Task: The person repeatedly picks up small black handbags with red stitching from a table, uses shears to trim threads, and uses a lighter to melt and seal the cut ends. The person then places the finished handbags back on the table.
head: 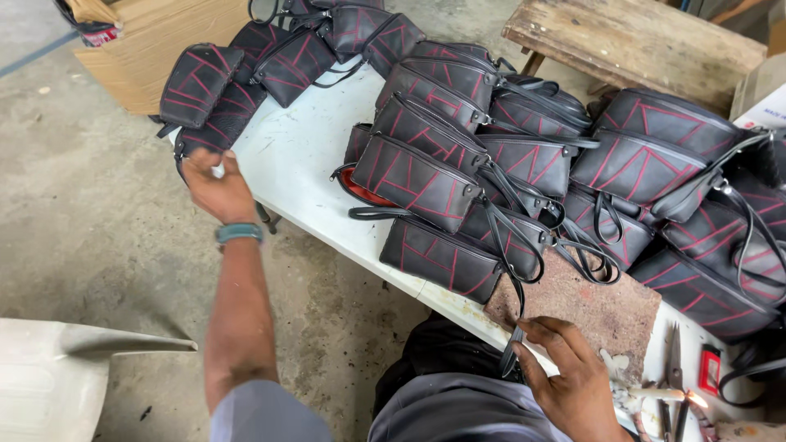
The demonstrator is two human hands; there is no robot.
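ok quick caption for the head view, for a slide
Left hand reaches a black pouch at the white table edge; right hand holds a pouch strap.

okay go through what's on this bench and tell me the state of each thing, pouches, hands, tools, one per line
left hand: reaching out, fingers on a pouch at the table's far edge
right hand: pinching a black wrist strap
black pouches with red stitching: zipped shut, stacked in overlapping piles
white table: mostly covered by pouches
scissors: lying closed, untouched
red lighter: lying flat by the scissors
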